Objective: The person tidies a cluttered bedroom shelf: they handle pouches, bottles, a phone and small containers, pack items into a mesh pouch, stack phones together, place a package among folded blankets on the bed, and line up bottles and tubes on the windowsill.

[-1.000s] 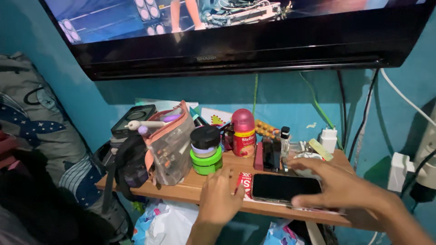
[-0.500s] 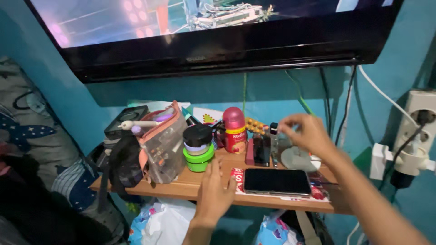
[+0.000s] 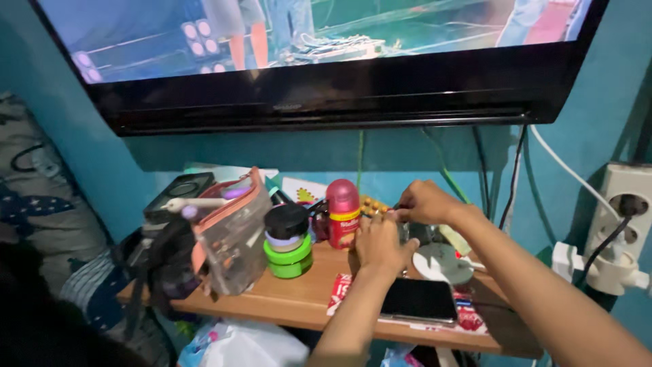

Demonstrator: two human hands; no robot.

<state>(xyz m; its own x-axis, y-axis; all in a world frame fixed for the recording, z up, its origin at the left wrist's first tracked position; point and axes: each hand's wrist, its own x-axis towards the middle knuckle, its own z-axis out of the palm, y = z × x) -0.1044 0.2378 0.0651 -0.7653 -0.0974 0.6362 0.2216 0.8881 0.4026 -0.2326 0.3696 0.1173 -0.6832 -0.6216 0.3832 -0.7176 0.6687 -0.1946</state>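
Both my hands meet at the back of a wooden shelf (image 3: 299, 293), just right of a red bottle with a pink cap (image 3: 343, 212). My right hand (image 3: 426, 202) pinches a small dark item at its fingertips, beside an orange blister pack (image 3: 373, 204). My left hand (image 3: 382, 246) lies just below, back up, with its fingers curled towards the same spot; what they touch is hidden. A black phone (image 3: 420, 300) lies flat near the shelf's front edge, under my left forearm.
A stack of round green and black tubs (image 3: 288, 243), a clear pouch with pink trim (image 3: 231, 234) and a black bag (image 3: 163, 261) crowd the shelf's left. A white round lid (image 3: 441, 262) lies at the right. A television (image 3: 326, 61) hangs above; a wall socket with plugs (image 3: 628, 204) is at the right.
My left hand rose from the shelf's front edge to the back, beside the red bottle. My right hand left the phone and moved up and left to meet it.
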